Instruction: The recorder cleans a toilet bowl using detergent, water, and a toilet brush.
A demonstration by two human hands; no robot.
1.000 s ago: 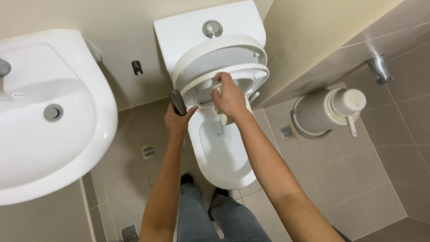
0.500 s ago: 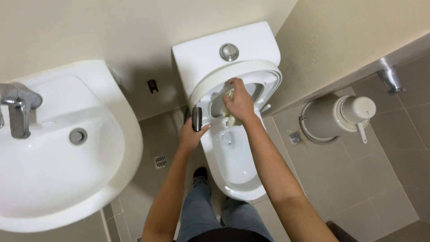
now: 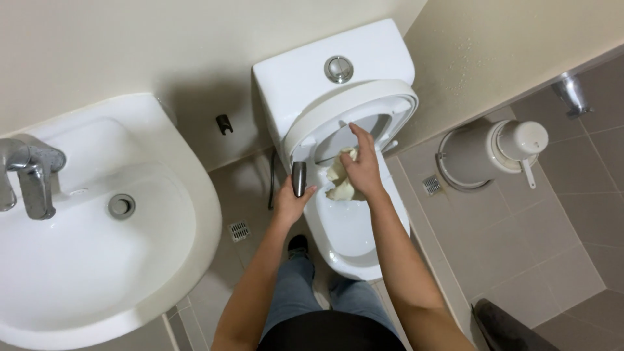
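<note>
The person stands in front of a white toilet [image 3: 351, 234] and looks down at it. The toilet seat [image 3: 364, 107] and its lid are lifted up and lean against the white tank [image 3: 292, 78], which has a round silver flush button [image 3: 338, 68] on top.

The right hand [image 3: 363, 166] is over the back part of the bowl, just under the raised seat. Its fingers are closed on a crumpled cream-coloured cloth [image 3: 339, 182], and the cloth is pressed against the rim of the bowl. One finger points up toward the inner side of the seat.

The left hand [image 3: 290, 201] is at the left side of the bowl, near the rim. It is closed around a small dark metal sprayer head [image 3: 299, 178], which stands upright out of the fist. I cannot tell if a hose is joined to it, because the hand hides the lower end.

To the left of the toilet a white sink [image 3: 162, 260] is fixed on the wall, with a silver tap [image 3: 32, 172] and a round drain [image 3: 121, 206]. A small dark holder [image 3: 223, 123] is on the wall between the sink and the tank. On the tiled floor [image 3: 552, 247] there are two small drain grates, one [image 3: 239, 231] left of the toilet and one [image 3: 431, 185] right of it. Farther right, a white toilet brush [image 3: 520, 143] stands in its round holder near the wall. The person's legs in blue jeans [image 3: 305, 292] are visible below the arms, close to the front of the bowl.
</note>
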